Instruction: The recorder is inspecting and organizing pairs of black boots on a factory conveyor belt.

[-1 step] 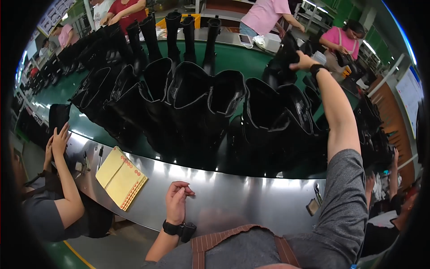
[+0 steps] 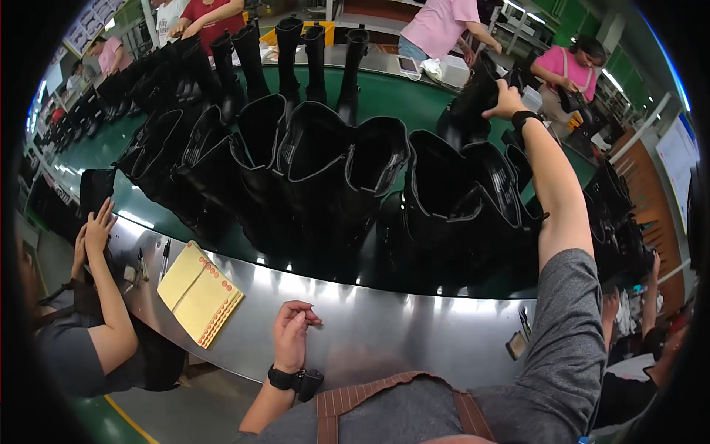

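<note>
My left hand (image 2: 293, 325) hovers above the metal table edge (image 2: 384, 318), fingers curled in, with nothing visible in them. My right arm stretches far out over the green conveyor belt (image 2: 403, 92). Out there my right hand (image 2: 506, 101) is closed on a black boot (image 2: 467, 107) at the far right; its fingers partly overlap the boot's shaft. Between my hands and that boot stands a row of tall black boots (image 2: 318, 185), open tops facing me. Their lower parts merge in dark shadow.
A pad of yellow sheets with red round marks (image 2: 200, 288) lies on the metal edge at left, near some pens (image 2: 165, 259). Other small tools (image 2: 521, 333) lie at right. A co-worker's hands (image 2: 96, 229) hold a black boot at left. More people work across the belt.
The boots near the right and my right hand sit slightly farther right than before. My left hand has stayed in place.
</note>
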